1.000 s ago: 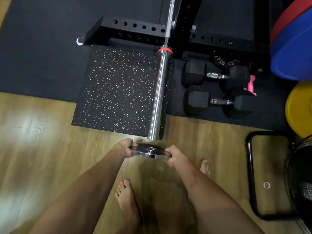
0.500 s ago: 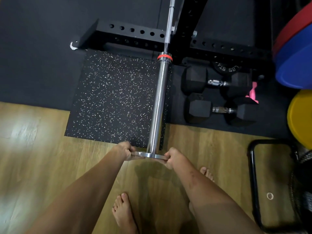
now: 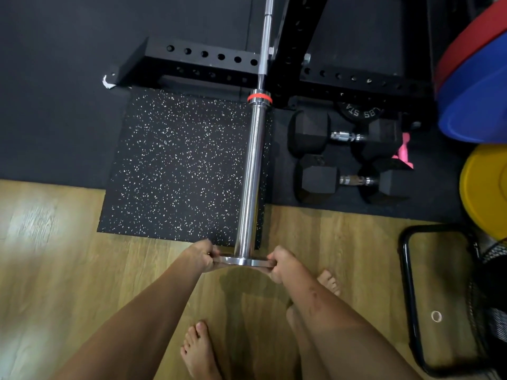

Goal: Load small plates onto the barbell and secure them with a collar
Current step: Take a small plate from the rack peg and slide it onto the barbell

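A chrome barbell sleeve point(image 3: 251, 171) runs from an orange-ringed shoulder point(image 3: 259, 96) toward me, ending just above the wood floor. A small silver plate point(image 3: 242, 261) sits edge-on over the sleeve's near end. My left hand point(image 3: 201, 255) grips the plate's left rim and my right hand point(image 3: 281, 263) grips its right rim. No collar is in view.
A speckled black mat point(image 3: 178, 165) lies under the sleeve. Two black hex dumbbells point(image 3: 345, 135) sit to the right, beside a black rack base point(image 3: 203, 61). Red, blue and yellow bumper plates point(image 3: 477, 105) stand at far right, with a black metal frame point(image 3: 408, 297) near my bare feet.
The plate was held flat just short of the sleeve's end. It has since tipped edge-on and slid onto the end of the sleeve, both hands moving forward with it.
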